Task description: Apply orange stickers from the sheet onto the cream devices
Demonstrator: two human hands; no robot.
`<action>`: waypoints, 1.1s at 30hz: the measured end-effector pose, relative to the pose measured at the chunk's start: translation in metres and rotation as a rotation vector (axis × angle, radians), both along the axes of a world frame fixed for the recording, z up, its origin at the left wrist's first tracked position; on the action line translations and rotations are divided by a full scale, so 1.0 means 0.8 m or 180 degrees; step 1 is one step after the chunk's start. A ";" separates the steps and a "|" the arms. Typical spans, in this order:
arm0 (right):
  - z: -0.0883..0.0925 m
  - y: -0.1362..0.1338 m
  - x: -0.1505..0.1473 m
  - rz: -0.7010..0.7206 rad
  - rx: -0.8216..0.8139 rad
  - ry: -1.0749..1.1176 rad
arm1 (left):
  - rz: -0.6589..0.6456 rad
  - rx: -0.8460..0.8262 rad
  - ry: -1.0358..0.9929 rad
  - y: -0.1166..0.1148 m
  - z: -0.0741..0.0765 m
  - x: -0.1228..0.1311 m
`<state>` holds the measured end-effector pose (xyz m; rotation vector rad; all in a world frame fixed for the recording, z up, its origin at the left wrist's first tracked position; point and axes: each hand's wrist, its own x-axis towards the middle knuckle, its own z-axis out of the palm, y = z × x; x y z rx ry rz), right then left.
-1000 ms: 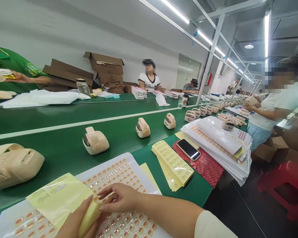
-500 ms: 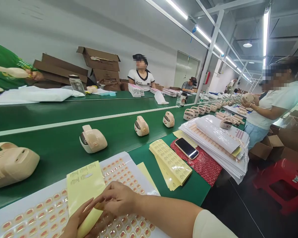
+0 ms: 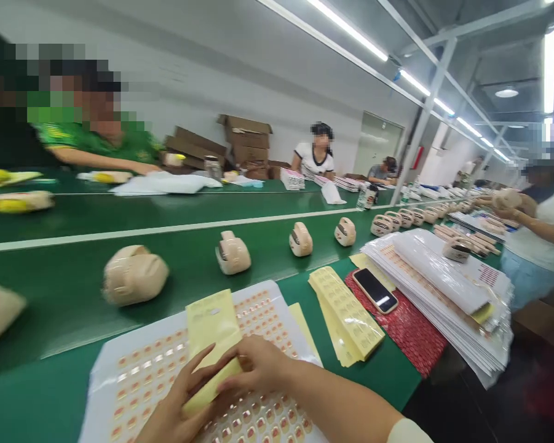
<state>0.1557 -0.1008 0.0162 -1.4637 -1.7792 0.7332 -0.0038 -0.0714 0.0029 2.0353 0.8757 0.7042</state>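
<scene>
My left hand [image 3: 178,406] holds a yellow backing sheet [image 3: 209,335] from beneath, fingers curled around its lower edge. My right hand [image 3: 258,369] pinches the same sheet at its right edge. Both hands hover over a white sticker sheet [image 3: 138,363] covered with rows of small orange-red labels, lying on the near green table edge. Cream-coloured plastic devices [image 3: 134,275] ride the green conveyor belt [image 3: 74,283] just beyond, one more [image 3: 233,253] further right.
A stack of yellow label sheets [image 3: 345,311], a phone [image 3: 375,290] on red paper and a pile of white sheets [image 3: 443,277] lie to my right. A person in white [image 3: 542,240] stands at right; a person in green [image 3: 92,138] works across the belt.
My view has swung left and is blurred. The yellow sheet has been turned more upright and narrower between my hands. Devices on the belt appear shifted right in view.
</scene>
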 end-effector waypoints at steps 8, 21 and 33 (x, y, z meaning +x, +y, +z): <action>-0.020 -0.004 0.005 -0.0015 -0.0215 0.1381 | -0.0228 -0.1380 -0.0680 0.003 0.015 0.005; -0.021 0.005 0.020 -0.0125 -0.0141 0.1425 | 0.0197 -0.0936 -0.1062 0.004 0.014 0.013; 0.000 -0.008 0.007 -0.0698 -0.0225 0.1447 | 0.0669 -0.1893 -0.1361 -0.010 0.020 0.015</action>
